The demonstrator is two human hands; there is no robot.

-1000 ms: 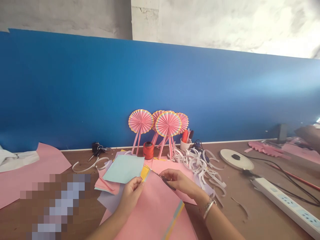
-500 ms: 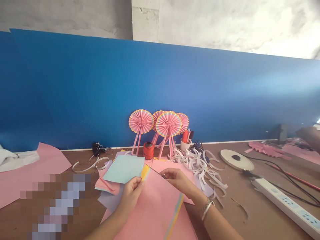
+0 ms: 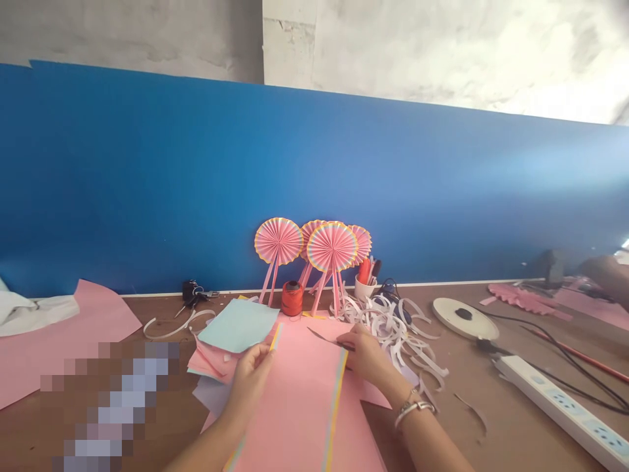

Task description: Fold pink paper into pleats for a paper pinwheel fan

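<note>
The pink sheet [image 3: 304, 380], edged on both long sides with blue and yellow stripes, lay in front of the person, over other paper on the bench [image 3: 501, 446]. The left hand [image 3: 253, 373] held its left edge near the far end; the grip was closed in a pinch between thumb and fingers. The right hand [image 3: 366, 357] held the scissors [image 3: 324, 336], its grip closed around the handles, which the fingers largely hid. The blades pointed left, above the far part of the sheet. The right striped edge ended at the right fingers; whether they also gripped it could not be determined. A light blue sheet [image 3: 238, 324] lay beyond the left hand. White paper strips [image 3: 388, 321] lay heaped beyond the right hand.
</note>
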